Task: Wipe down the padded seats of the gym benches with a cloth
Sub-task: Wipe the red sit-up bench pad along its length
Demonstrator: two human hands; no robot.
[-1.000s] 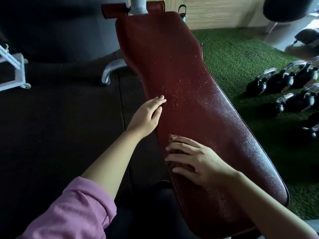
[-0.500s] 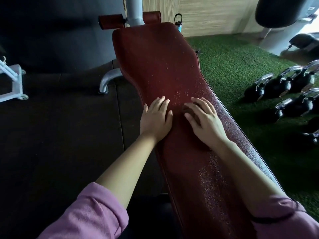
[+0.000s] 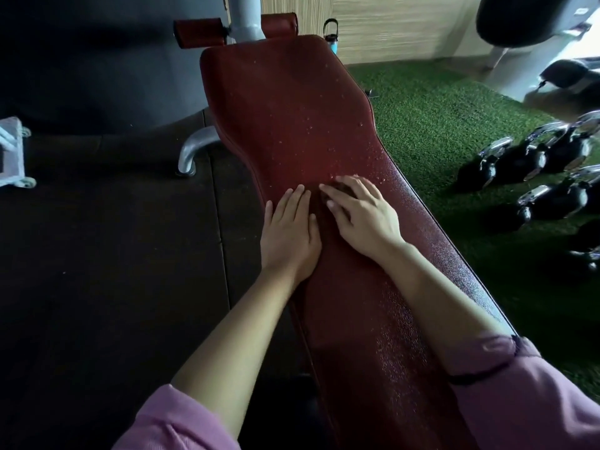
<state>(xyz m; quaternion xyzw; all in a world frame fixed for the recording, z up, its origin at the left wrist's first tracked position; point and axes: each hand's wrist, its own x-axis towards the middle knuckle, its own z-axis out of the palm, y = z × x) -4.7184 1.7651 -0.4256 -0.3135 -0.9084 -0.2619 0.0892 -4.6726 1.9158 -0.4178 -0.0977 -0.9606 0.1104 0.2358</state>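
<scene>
With our left hand flat on the red bench pad and right hand spread over a dark cloth mid-pad, we judge the limp cloth slides easily on wet vinyl, best pressed flat.

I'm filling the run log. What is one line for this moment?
stage: wiping | left hand: flat on red bench pad | right hand: pressing dark cloth | droplets ahead, unwiped

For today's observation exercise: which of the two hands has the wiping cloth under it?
The right hand: a dark cloth shows between its spread fingers. The left hand lies flat on the bare red bench pad.
</scene>
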